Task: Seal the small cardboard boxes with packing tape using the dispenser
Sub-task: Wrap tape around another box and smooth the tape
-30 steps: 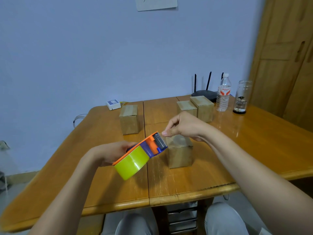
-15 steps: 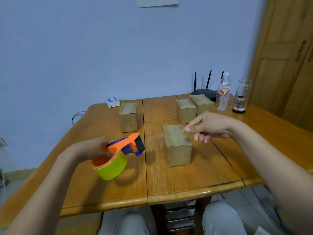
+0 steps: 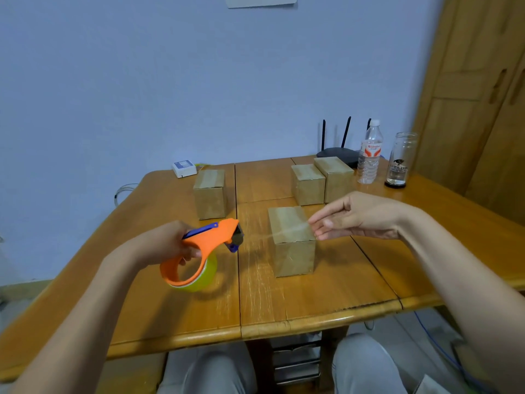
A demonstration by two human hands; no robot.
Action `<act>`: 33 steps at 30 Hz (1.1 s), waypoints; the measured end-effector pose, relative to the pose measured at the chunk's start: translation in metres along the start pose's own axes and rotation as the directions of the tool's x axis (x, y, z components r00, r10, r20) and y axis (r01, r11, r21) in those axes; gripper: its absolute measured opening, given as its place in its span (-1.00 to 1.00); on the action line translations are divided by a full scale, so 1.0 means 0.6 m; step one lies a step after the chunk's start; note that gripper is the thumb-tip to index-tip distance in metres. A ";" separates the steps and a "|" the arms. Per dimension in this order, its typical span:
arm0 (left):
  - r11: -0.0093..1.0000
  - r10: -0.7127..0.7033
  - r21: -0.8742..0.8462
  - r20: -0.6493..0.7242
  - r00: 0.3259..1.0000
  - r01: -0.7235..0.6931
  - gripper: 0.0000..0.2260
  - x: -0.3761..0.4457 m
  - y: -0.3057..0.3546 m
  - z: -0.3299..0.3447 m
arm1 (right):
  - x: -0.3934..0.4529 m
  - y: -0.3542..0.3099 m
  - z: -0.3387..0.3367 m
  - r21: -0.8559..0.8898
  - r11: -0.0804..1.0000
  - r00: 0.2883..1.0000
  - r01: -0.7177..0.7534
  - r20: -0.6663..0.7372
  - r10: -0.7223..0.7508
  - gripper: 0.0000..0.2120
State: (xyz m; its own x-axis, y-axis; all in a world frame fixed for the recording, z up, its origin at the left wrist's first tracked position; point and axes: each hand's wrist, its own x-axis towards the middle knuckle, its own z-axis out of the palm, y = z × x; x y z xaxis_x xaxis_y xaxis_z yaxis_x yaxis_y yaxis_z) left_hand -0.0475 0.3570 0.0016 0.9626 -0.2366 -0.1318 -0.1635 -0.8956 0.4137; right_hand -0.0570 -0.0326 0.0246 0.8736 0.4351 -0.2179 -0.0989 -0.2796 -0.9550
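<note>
My left hand (image 3: 167, 245) grips the orange tape dispenser (image 3: 204, 251), which carries a yellow-green roll, above the table left of centre. A strip of clear tape (image 3: 284, 232) stretches from the dispenser's mouth to my right hand (image 3: 352, 217), whose thumb and fingertips pinch its free end. The strip hangs just above the top of the nearest small cardboard box (image 3: 292, 243). A second box (image 3: 210, 193) stands behind on the left. Two further boxes (image 3: 308, 183) (image 3: 335, 177) stand side by side at the back.
At the back right of the wooden table (image 3: 284, 302) stand a water bottle (image 3: 369, 155), a glass jar (image 3: 399, 160) and a black router (image 3: 338, 152). A small white box (image 3: 184, 168) lies at the back left. A wooden wardrobe (image 3: 477, 95) rises at right.
My hands have drawn apart: the dispenser moved left and down, my right hand moved right, and a strip of clear tape now spans between them over the near box.
</note>
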 end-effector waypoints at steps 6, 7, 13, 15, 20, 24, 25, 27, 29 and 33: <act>0.983 0.162 0.108 -0.100 0.982 -0.151 -0.84 0.004 0.024 0.020 | 0.017 0.033 0.015 -0.021 1.000 0.920 0.016 -0.391 -0.022 -0.79; 0.980 0.177 0.107 -0.108 0.978 -0.166 -0.77 0.003 0.027 0.022 | 0.016 0.038 0.013 -0.006 1.000 0.914 0.001 -0.406 -0.004 -0.78; 0.962 0.265 0.101 -0.146 0.953 -0.252 -0.67 0.004 0.041 0.039 | 0.004 0.060 -0.006 0.156 0.984 0.896 -0.088 -0.419 0.146 -0.72; 0.952 0.296 0.126 -0.141 0.945 -0.280 -0.65 0.007 0.044 0.044 | 0.004 0.067 -0.010 0.202 0.972 0.890 -0.119 -0.412 0.195 -0.73; 0.947 0.292 0.180 -0.123 0.949 -0.268 -0.65 0.010 0.050 0.047 | 0.003 0.077 -0.013 0.203 0.965 0.889 -0.166 -0.392 0.236 -0.78; 0.925 0.321 0.254 -0.134 0.937 -0.281 -0.67 0.064 0.012 0.063 | 0.010 0.078 -0.011 0.201 0.962 0.891 -0.184 -0.380 0.250 -0.83; 0.922 0.291 0.290 -0.090 0.952 -0.255 -0.70 0.094 -0.019 0.071 | 0.012 0.079 -0.010 0.201 0.961 0.890 -0.189 -0.379 0.254 -0.83; 0.930 0.301 0.250 -0.105 0.948 -0.267 -0.66 0.108 -0.028 0.089 | 0.016 0.087 -0.009 0.201 0.959 0.887 -0.200 -0.379 0.264 -0.81; 0.944 0.277 0.219 -0.133 0.952 -0.244 -0.61 0.061 0.006 0.084 | 0.019 0.095 -0.005 0.213 0.954 0.883 -0.210 -0.377 0.279 -0.81; 0.957 0.267 0.150 -0.120 0.956 -0.248 -0.57 0.030 0.006 0.093 | 0.025 0.111 0.005 0.221 0.952 0.878 -0.213 -0.384 0.286 -0.76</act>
State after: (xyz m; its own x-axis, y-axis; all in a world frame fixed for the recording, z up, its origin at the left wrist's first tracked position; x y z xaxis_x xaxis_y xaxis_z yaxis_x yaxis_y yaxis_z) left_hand -0.0426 0.3285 -0.0498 0.9028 -0.4200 0.0924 -0.4278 -0.8550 0.2932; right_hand -0.0518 -0.0424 -0.0429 0.9219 -0.0269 -0.3866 -0.3853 -0.1700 -0.9070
